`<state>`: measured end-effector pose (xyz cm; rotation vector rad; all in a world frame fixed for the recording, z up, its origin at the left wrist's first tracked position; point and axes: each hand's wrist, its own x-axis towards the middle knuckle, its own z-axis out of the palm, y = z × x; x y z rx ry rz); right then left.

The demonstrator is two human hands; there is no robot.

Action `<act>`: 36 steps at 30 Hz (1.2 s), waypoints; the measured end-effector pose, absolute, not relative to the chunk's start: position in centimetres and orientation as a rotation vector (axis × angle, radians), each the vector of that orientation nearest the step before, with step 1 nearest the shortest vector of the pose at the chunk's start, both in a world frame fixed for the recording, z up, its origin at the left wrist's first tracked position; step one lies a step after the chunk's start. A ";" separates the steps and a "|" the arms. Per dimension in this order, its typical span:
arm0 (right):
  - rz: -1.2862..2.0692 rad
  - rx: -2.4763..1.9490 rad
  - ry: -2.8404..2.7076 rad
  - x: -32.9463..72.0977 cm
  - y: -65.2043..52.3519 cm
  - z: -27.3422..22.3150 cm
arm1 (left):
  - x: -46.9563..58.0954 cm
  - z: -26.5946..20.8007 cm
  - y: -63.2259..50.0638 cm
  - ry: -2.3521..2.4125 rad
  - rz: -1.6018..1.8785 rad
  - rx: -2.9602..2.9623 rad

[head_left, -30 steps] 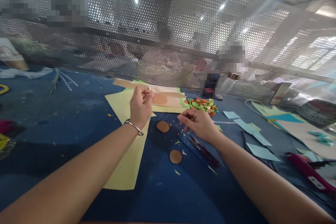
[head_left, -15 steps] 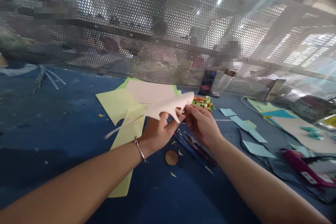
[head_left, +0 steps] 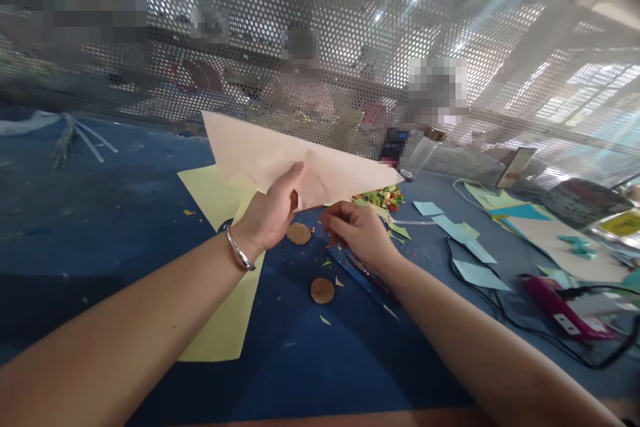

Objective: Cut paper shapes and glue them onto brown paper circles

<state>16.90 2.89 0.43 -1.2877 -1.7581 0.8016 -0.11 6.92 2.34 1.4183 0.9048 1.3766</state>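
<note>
My left hand [head_left: 267,217], with a silver bangle at the wrist, grips a large pale pinkish-white paper sheet [head_left: 260,153] by its lower edge, thumb on top. The sheet is raised and tilted above the table. My right hand [head_left: 357,230] hovers to the right, apart from the paper, fingers curled in; whether anything small is between them is hidden. Below it lie dark-handled scissors [head_left: 367,269], partly covered by the hand, and a slim blue tool [head_left: 363,285]. Yellow-green paper [head_left: 220,333] lies under my left forearm. Two round brown discs [head_left: 323,290] [head_left: 299,234] rest between my hands.
Colourful paper scraps [head_left: 383,197] are heaped behind my right hand. Light-blue paper pieces [head_left: 480,275], black cable [head_left: 457,260] and a magenta power strip [head_left: 565,310] lie at right. A corked glass bottle [head_left: 425,150] stands by the perforated metal screen [head_left: 345,27], with people beyond.
Half a second ago both hands were at a white paper with jagged cuts. Now my left hand holds a broad sheet up, and my right hand has come away. A second disc has come into view.
</note>
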 end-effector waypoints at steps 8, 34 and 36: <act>0.316 -1.443 -2.260 14.4 2.7 -0.2 | -0.9 2.3 7.5 0.452 1.215 1.032; -0.242 -1.093 -1.975 18.1 -2.0 2.2 | 1.8 3.5 0.4 0.346 0.884 0.825; -0.250 -1.086 -2.003 18.0 -2.1 1.7 | 1.5 3.1 0.0 0.365 0.887 0.779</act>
